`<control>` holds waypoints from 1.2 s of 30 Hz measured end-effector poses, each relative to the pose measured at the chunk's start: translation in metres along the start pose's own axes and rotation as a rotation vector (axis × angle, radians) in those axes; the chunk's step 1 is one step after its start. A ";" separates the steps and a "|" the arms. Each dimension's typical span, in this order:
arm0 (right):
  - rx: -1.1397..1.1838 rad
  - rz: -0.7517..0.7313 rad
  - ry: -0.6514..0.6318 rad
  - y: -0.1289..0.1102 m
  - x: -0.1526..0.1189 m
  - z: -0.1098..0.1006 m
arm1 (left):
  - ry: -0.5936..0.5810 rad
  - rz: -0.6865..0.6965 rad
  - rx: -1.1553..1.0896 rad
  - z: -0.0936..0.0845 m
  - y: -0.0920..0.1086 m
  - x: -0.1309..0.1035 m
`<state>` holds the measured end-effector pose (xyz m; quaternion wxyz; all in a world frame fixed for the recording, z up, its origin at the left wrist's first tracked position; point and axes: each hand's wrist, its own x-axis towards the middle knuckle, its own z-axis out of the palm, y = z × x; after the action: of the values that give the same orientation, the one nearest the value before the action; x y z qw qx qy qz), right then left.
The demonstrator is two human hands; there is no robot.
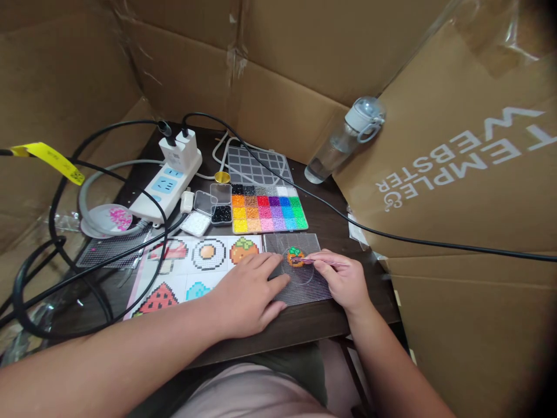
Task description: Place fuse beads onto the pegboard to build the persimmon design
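Note:
My left hand [255, 293] lies flat with its fingers apart, across the left edge of a clear pegboard [319, 287] and the right part of the pattern sheet [209, 255]. On the board sits a small orange and green bead figure [296, 255], much like the persimmon drawing on the sheet. My right hand [343, 278] pinches pink tweezers [322, 261], whose tips reach the right side of the bead figure. Whether a bead sits between the tips is too small to tell.
Behind the board stands a sorted bead box [270, 212], with small cases of black beads [221, 215] and white beads [195, 223] beside it. A power strip [163, 188] and looping black cables [78, 125] fill the left. A water bottle [343, 142] leans at the cardboard wall [456, 174].

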<state>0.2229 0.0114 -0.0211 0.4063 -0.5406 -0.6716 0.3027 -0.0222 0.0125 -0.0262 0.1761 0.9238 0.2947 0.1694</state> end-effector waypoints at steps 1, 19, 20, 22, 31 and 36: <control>0.005 -0.006 -0.003 0.001 0.000 0.000 | -0.002 -0.001 -0.001 0.000 0.000 0.000; 0.020 0.010 0.004 0.003 0.000 0.000 | 0.006 -0.001 -0.018 0.001 0.000 0.000; 0.021 0.009 0.007 0.003 -0.001 0.000 | 0.007 0.000 -0.021 0.001 0.000 0.000; 0.020 0.002 0.018 0.002 -0.002 -0.002 | 0.007 -0.001 -0.022 0.000 0.000 0.000; -0.119 -0.113 0.029 -0.007 0.043 -0.012 | 0.000 -0.033 -0.022 -0.005 0.002 -0.002; -0.190 -0.364 -0.094 -0.016 0.096 0.016 | -0.004 -0.054 -0.020 -0.007 0.005 -0.003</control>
<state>0.1933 0.1016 0.0062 0.3694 -0.4315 -0.8021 0.1844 -0.0253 0.0089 -0.0187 0.1903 0.9141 0.3174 0.1658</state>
